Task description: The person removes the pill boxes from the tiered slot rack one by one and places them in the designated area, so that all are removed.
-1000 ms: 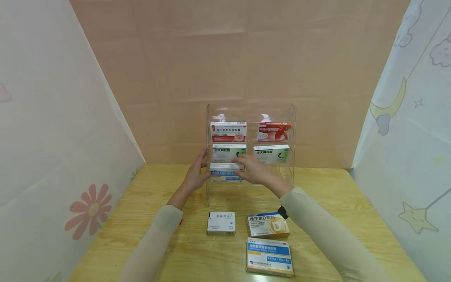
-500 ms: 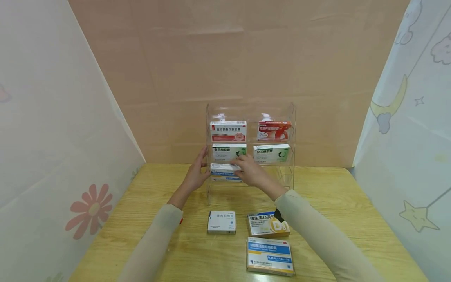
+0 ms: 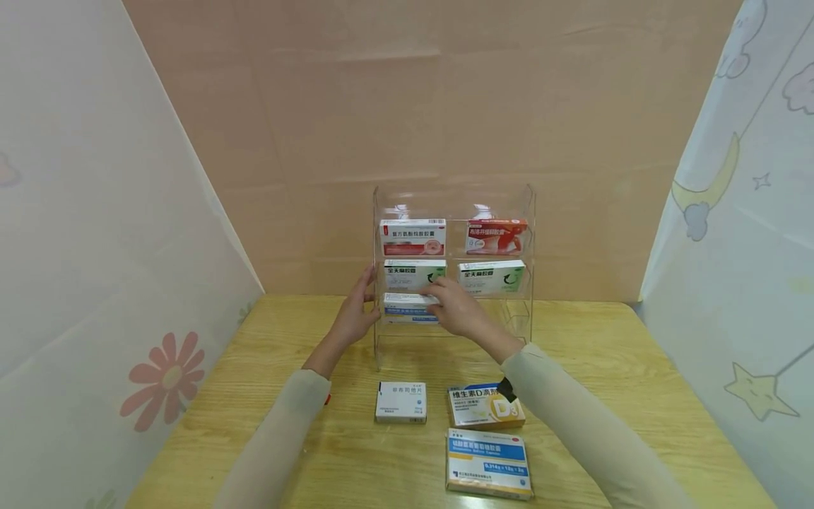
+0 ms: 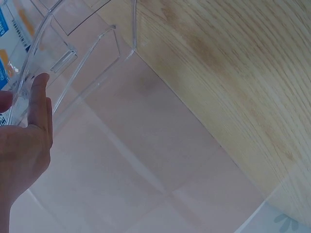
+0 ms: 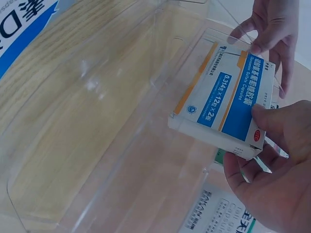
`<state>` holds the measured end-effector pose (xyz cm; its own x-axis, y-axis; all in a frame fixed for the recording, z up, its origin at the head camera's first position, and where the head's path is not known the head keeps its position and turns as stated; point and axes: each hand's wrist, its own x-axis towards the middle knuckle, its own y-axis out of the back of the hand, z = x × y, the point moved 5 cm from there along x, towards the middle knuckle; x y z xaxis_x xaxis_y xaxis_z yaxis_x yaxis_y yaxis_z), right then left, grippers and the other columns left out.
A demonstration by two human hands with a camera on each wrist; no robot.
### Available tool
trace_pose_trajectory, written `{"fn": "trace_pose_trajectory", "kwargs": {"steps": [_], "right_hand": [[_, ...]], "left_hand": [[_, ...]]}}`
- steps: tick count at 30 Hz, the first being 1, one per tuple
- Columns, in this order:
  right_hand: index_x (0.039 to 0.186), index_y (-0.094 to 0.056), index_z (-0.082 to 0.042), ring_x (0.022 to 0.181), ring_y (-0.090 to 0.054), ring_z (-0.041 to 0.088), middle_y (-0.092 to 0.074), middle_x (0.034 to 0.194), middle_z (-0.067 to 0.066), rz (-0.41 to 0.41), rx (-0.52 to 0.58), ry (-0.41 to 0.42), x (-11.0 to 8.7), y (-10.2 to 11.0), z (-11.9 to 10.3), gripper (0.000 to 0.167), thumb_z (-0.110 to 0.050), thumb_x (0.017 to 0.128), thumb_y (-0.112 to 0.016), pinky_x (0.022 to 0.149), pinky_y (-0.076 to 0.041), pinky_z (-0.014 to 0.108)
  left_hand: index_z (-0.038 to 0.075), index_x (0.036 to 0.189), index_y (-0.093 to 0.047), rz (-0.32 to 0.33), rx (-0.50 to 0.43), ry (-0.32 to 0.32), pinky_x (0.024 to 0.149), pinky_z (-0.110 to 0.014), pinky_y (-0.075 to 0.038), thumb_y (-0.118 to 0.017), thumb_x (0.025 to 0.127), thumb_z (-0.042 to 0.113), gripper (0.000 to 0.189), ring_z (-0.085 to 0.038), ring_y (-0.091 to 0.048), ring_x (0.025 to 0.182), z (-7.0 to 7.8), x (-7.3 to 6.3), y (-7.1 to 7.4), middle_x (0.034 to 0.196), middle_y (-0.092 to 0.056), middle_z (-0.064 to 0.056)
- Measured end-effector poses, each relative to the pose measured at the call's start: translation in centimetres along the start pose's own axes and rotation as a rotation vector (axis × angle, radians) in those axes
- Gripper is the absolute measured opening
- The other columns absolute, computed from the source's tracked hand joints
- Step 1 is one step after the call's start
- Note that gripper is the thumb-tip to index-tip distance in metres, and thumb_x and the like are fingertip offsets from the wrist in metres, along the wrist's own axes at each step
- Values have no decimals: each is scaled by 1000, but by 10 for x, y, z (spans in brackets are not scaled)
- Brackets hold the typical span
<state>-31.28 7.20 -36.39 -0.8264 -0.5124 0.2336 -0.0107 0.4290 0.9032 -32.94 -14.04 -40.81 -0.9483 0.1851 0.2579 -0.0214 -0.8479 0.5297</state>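
Observation:
A clear acrylic rack (image 3: 531, 212) stands at the back of the wooden table (image 3: 604, 367). My right hand (image 3: 454, 309) grips a blue and white medicine box (image 3: 407, 309) by its right end, inside the lower left shelf. In the right wrist view the blue and white medicine box (image 5: 228, 104) sits tilted in the shelf, thumb and fingers of my right hand (image 5: 272, 170) around its end. My left hand (image 3: 356, 311) rests with straight fingers on the rack's left wall; the left wrist view shows my left hand's fingers (image 4: 39, 104) against the rack (image 4: 63, 53).
Two red and white boxes (image 3: 413, 237) fill the rack's top shelf, two green and white boxes (image 3: 491, 277) the middle. On the table in front lie a small white box (image 3: 400, 402), a yellow D3 box (image 3: 485, 407) and a blue and white box (image 3: 488, 463). Curtains hang on both sides.
My right hand has closed on the box's right end and pushed it a little deeper and up into the lower left shelf. My left hand has stayed on the rack's side.

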Motion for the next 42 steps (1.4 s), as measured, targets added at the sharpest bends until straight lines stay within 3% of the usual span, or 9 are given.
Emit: {"fn": "trace_pose_trajectory", "kwargs": {"steps": [20, 30, 42], "right_hand": [[125, -69, -6, 104, -60, 26, -62, 114, 10, 119, 36, 59, -13, 44, -9, 31, -11, 94, -71, 89, -54, 42], [127, -70, -10, 87, -59, 18, -64, 110, 5, 84, 53, 78, -25, 47, -13, 33, -16, 95, -71, 75, -53, 35], [127, -71, -12, 93, -59, 18, -64, 110, 4, 7, 106, 61, -43, 40, -19, 33, -19, 95, -71, 76, -52, 35]], "left_hand": [[33, 163, -11, -5, 13, 12, 92, -50, -57, -62, 91, -6, 97, -40, -54, 129, -3, 0, 2, 165, -29, -7], [34, 164, -9, -18, 8, 9, 90, -48, -57, -60, 92, -6, 97, -39, -53, 129, -3, -1, 3, 166, -27, -6], [35, 163, -9, -18, 9, 39, 89, -44, -57, -60, 92, -6, 97, -36, -53, 129, -4, -3, 3, 167, -26, -2]]}}
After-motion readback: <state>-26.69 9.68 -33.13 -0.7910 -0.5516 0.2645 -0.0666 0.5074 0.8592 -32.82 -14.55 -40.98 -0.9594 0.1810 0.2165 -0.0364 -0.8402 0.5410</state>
